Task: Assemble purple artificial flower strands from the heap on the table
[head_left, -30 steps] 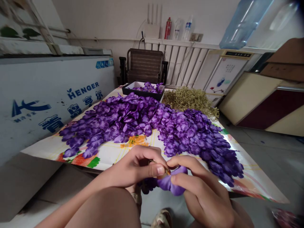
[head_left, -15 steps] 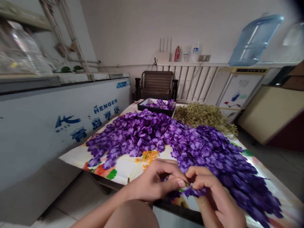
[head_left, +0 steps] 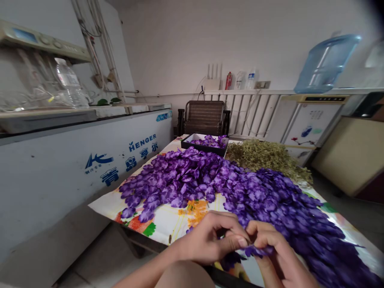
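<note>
My left hand (head_left: 217, 240) and my right hand (head_left: 280, 248) meet over the table's near edge, fingertips almost touching. Between them is a purple flower (head_left: 258, 251), its petals hanging out under my right fingers. My left thumb and index finger pinch at its side; the exact spot is hidden by the fingertips. A dark purple flower (head_left: 232, 260) lies just below my left hand. Behind my hands, small orange flower bits (head_left: 196, 212) are scattered on the patterned tablecloth (head_left: 168, 218). A broad heap of purple flowers (head_left: 183, 176) curves across the table and down its right side.
A black-rimmed box (head_left: 204, 147) holding purple flowers stands at the table's far end. Dried yellow-green sprigs (head_left: 267, 156) lie right of it. A white chest freezer (head_left: 69, 172) flanks the left, a folding chair (head_left: 205, 116) the back, a water dispenser (head_left: 309, 124) the back right.
The camera view has tilted up, so the scene sits lower and further right. My hands stay together at the purple flower, with only slight finger movement.
</note>
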Available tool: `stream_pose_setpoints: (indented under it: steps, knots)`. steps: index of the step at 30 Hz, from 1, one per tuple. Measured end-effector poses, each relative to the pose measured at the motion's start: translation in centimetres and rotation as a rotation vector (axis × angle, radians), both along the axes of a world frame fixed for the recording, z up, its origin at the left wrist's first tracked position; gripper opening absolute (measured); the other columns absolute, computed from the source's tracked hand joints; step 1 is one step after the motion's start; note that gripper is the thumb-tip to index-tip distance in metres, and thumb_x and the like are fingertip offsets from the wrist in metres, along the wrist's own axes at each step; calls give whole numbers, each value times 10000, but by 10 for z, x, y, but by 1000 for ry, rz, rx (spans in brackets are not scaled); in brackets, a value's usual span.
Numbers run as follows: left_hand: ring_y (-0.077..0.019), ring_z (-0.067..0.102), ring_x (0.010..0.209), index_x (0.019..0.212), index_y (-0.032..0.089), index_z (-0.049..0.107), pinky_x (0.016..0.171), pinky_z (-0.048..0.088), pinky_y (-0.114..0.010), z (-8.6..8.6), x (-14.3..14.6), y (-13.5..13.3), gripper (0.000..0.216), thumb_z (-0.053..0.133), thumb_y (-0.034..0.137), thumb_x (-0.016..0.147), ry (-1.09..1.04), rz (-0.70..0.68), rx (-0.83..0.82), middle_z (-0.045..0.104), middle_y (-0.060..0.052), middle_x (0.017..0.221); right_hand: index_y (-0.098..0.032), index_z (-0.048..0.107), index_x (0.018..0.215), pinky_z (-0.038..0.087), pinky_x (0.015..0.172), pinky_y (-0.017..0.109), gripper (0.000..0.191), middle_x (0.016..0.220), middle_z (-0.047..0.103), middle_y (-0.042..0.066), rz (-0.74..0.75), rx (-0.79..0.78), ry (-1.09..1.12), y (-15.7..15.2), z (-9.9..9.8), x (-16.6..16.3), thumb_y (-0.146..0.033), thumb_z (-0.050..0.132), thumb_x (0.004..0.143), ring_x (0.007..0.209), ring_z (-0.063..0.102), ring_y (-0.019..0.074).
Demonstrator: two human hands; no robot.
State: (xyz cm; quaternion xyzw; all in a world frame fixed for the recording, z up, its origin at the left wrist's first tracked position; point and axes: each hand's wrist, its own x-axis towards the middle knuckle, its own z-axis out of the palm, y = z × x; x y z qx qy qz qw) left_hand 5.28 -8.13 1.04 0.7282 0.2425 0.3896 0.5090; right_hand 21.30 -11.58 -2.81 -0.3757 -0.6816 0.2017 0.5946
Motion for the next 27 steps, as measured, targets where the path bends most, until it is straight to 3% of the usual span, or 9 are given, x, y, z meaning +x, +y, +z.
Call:
stream_pose_setpoints:
  steps: [3,8,11,16,22,27]
  knots:
    - [-118,447,610,676,100,644,590,343,-233,-2,2,0,425,605,499,817,-17,3,-65,520,-27,645,-237,508,787,504,590,152,112,852,596,16,44,3,-4,2,-4,-2,-200,501,893,711,621,132]
    - [-113,424,611,659,112,607,585,333,-232,-6,5,0,452,625,546,782,-58,11,-136,508,-16,642,-234,490,772,479,620,186,156,906,575,41,-57,-155,272,-6,-13,-17,-321,523,897,801,589,164]
    - [-107,408,599,668,117,592,568,321,-230,-9,7,1,443,638,545,773,-82,9,-169,500,-11,637,-237,504,776,476,676,203,153,935,576,45,-57,-163,334,-6,-17,-22,-336,538,888,843,581,170]
    - [-103,373,580,672,126,583,530,286,-226,-11,8,3,456,632,569,765,-100,13,-190,476,1,624,-238,539,783,498,641,218,111,905,605,48,0,-79,328,-2,-16,-18,-299,564,872,775,600,172]
    - [-110,409,611,654,113,585,581,319,-232,-6,9,4,459,627,552,779,-84,-14,-146,499,-10,648,-221,551,753,486,582,200,140,885,592,52,30,-211,322,-3,-8,-12,-308,568,862,801,609,185]
    - [-105,392,596,634,113,562,566,310,-228,-5,9,5,447,624,526,793,-60,-27,-122,479,-4,634,-218,569,769,525,595,198,89,770,596,21,153,-120,278,3,-4,-5,-218,568,858,678,624,149]
